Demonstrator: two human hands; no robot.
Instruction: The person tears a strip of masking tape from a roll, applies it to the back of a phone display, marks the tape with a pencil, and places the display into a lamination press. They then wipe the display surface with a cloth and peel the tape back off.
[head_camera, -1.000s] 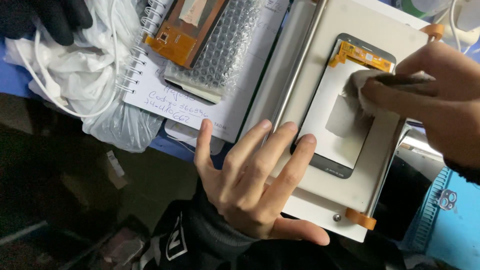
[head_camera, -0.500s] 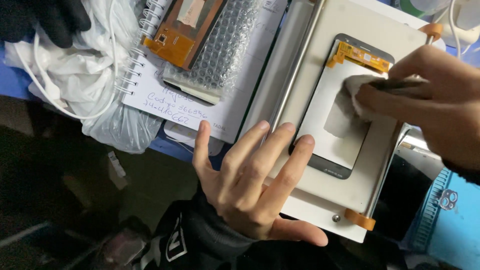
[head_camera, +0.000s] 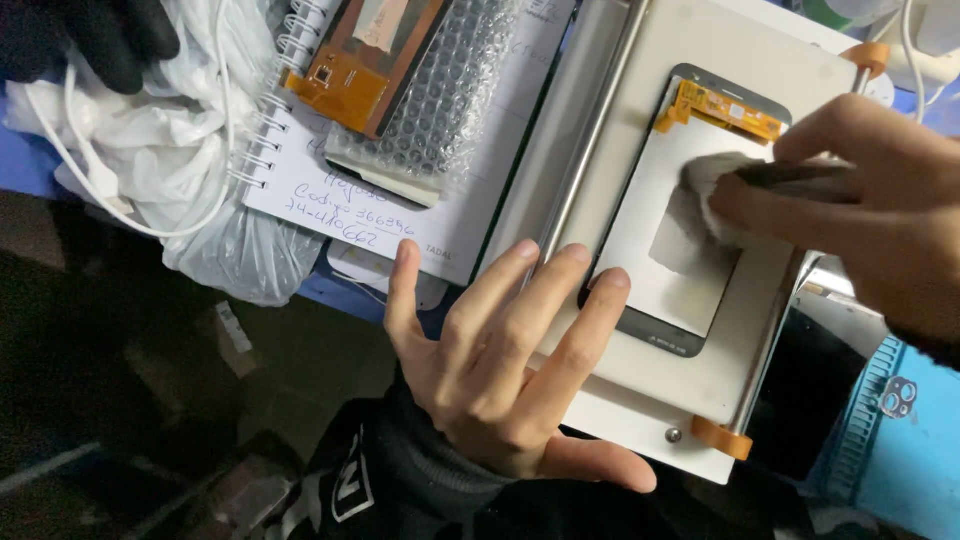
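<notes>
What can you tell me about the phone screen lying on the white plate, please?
The phone screen is a flat rectangular panel with a dark border and rounded corners, lying back side up on the white plate. Its back looks pale and matte, with a greyish patch near the middle and an orange flex strip across the far end. The right hand presses a white wad against it near that end. The left hand lies spread on the plate, fingertips reaching the panel's near left edge.

The phone screen panel (head_camera: 670, 240) looks smooth and matt white, edged in dark glossy glass, with an orange flex strip. A soft white cloth wad (head_camera: 712, 190) presses on it. The plate (head_camera: 700, 400) beneath is matt cream, beside a brushed metal rod (head_camera: 590, 150). At upper centre lie clear bubble wrap (head_camera: 450, 90) and a paper spiral notebook (head_camera: 300, 190).
</notes>
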